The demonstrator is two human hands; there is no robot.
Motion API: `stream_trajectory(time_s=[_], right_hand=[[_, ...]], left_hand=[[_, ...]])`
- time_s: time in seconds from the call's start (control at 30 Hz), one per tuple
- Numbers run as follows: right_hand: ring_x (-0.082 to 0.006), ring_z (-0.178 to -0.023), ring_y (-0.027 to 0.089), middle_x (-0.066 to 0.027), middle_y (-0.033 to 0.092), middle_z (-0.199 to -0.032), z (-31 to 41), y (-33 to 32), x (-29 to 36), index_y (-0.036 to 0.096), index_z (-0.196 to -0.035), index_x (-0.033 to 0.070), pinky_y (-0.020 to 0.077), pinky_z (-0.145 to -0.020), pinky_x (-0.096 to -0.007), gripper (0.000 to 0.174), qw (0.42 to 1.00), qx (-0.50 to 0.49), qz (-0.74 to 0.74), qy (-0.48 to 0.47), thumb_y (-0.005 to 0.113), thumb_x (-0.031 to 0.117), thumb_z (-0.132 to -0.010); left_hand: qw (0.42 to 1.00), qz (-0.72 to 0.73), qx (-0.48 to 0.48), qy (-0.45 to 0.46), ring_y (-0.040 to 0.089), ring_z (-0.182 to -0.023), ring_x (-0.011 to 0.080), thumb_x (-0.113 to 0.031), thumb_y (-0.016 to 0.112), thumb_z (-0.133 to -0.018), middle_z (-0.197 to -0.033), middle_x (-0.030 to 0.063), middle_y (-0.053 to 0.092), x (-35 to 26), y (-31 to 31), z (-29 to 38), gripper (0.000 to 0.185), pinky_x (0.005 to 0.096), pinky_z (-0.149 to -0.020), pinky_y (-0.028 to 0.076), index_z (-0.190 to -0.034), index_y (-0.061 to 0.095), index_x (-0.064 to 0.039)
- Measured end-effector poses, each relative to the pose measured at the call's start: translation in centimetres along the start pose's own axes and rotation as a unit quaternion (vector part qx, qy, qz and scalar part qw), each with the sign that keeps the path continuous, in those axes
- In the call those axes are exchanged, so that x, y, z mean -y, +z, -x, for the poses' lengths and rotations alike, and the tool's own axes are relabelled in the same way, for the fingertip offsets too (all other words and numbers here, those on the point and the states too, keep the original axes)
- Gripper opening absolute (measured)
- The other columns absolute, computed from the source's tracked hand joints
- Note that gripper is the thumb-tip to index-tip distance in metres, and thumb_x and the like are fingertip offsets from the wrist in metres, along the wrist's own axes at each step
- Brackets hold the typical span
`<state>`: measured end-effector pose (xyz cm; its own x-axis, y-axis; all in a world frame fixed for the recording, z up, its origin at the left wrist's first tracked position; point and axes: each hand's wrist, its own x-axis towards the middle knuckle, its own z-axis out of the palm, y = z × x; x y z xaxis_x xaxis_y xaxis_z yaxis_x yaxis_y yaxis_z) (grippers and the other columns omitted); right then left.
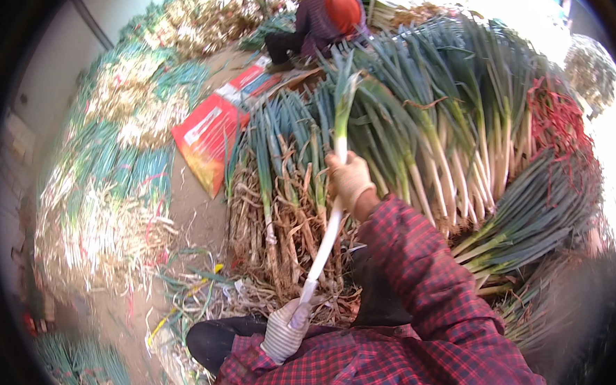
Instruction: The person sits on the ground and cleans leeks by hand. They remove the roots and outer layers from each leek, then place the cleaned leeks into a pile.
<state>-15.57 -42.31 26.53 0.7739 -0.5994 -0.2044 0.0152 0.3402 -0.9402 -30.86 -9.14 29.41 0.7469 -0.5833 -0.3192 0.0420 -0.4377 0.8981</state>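
Note:
A long green onion (324, 252) with a white stalk slants across the middle of the view. My right hand (350, 179), in a pale work glove, grips its upper white part just below the green leaves. Near its lower end is my left hand (287, 330), in a ribbed white glove, with its fingers closed around the stalk. Unpeeled green onions with brown, dry outer leaves (289, 230) lie in front of me. To their right stands a thick row of green onions with clean white stalks (458, 169).
Tied bundles of green onions (111, 223) cover the ground at left. A red printed sack (213, 137) lies ahead, near a seated person (325, 19). Red ties (560, 116) hang at right above more green onions (534, 222). Peeled scraps (208, 292) litter the ground by my knee.

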Motion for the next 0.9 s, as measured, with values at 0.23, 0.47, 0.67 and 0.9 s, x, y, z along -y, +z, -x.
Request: stream_trajectory(time_s=[0.23,0.47,0.67,0.9], right_hand=[[-0.0311,-0.077,0.067,-0.0165,0.068,-0.085,-16.1,-23.6,14.9,0.064,-0.105,0.0,0.054,-0.069,-0.042,0.037,0.859,-0.214,0.42,-0.203,0.069,0.035,-0.095],[-0.0375,-0.128,0.056,-0.0215,0.055,-0.14,-17.4,-35.0,14.3,0.042,-0.153,0.014,0.0444,-0.106,-0.0424,0.074,0.683,-0.283,0.638,-0.214,0.073,0.038,-0.09],[-0.0277,-0.125,0.058,-0.0149,0.059,-0.136,-8.1,-30.8,1.5,0.053,-0.142,0.003,0.0488,-0.107,-0.0353,0.052,0.875,-0.098,0.432,-0.197,0.07,0.005,-0.093],[-0.0166,-0.113,0.063,-0.0072,0.066,-0.124,0.6,-21.2,-2.8,0.063,-0.128,0.002,0.0504,-0.098,-0.0285,0.033,0.965,-0.075,0.242,-0.072,0.065,0.001,-0.094]], left_hand=[[0.883,-0.452,0.091,-0.082,0.068,-0.111,0.0265,-0.03,0.069,-0.096,-0.118,0.0166,0.071,3.3,-5.9,-3.9,0.045,0.0352,-0.096,0.053,-0.131,0.064,-0.004],[0.96,-0.042,0.077,-0.265,0.06,-0.124,0.0301,-0.04,0.07,-0.092,-0.138,0.0204,0.059,16.0,1.0,-23.0,0.07,0.0416,-0.105,0.047,-0.146,0.048,-0.002],[0.845,-0.046,-0.063,-0.529,0.053,-0.133,0.0372,-0.028,0.08,-0.086,-0.151,0.0229,0.046,19.0,7.3,-32.9,0.098,0.0451,-0.111,0.045,-0.16,0.02,-0.008],[0.9,0.401,-0.127,-0.114,0.049,-0.047,0.0104,-0.027,0.058,-0.103,-0.074,-0.0018,0.057,12.1,-0.1,-25.1,0.031,0.0261,-0.04,0.044,-0.13,0.052,-0.014]])
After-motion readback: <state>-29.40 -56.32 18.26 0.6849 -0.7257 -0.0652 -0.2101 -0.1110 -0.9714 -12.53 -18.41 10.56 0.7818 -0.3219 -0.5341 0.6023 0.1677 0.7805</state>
